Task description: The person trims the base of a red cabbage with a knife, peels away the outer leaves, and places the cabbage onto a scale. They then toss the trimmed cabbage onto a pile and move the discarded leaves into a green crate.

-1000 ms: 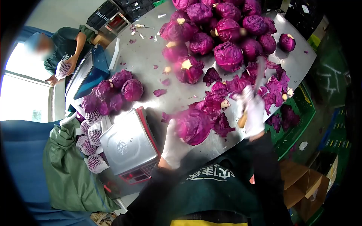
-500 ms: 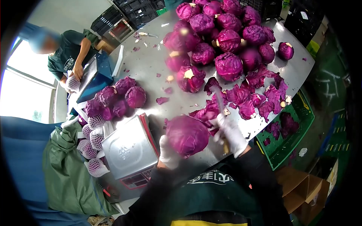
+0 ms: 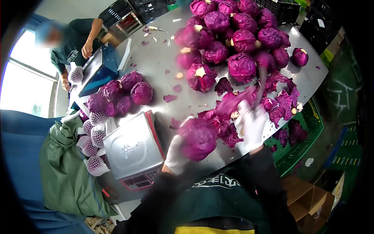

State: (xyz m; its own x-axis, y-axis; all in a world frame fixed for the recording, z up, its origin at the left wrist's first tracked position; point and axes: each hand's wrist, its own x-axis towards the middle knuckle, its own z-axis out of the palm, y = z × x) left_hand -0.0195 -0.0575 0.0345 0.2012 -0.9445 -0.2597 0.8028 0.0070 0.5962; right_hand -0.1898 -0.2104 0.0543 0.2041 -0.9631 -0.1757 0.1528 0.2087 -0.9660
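Note:
My left hand [image 3: 176, 156], in a white glove, is wrapped round the left side of a red cabbage [image 3: 198, 139], close over the metal table. To its right, my gloved right hand [image 3: 251, 123] is closed on a knife [image 3: 262, 84], whose blurred blade points away from me. A loose purple cabbage leaf [image 3: 235, 103], smeared by motion, is at the fingers of that hand; whether they pinch it I cannot tell. Trimmed leaves [image 3: 230, 134] lie between the cabbage and my right hand.
A large pile of red cabbages [image 3: 241, 67] covers the back of the table [image 3: 156, 58]. Trimmed cabbages [image 3: 141, 93] sit left, near a scale [image 3: 132, 150] and net-wrapped ones [image 3: 96, 165]. A green crate [image 3: 307, 146] stands right. A co-worker [image 3: 74, 46] handles a netted cabbage.
My right hand has moved up and right from beside the cabbage, and a blurred leaf now shows by it. My left hand still holds the cabbage. The co-worker's one hand has lifted off the netted cabbage.

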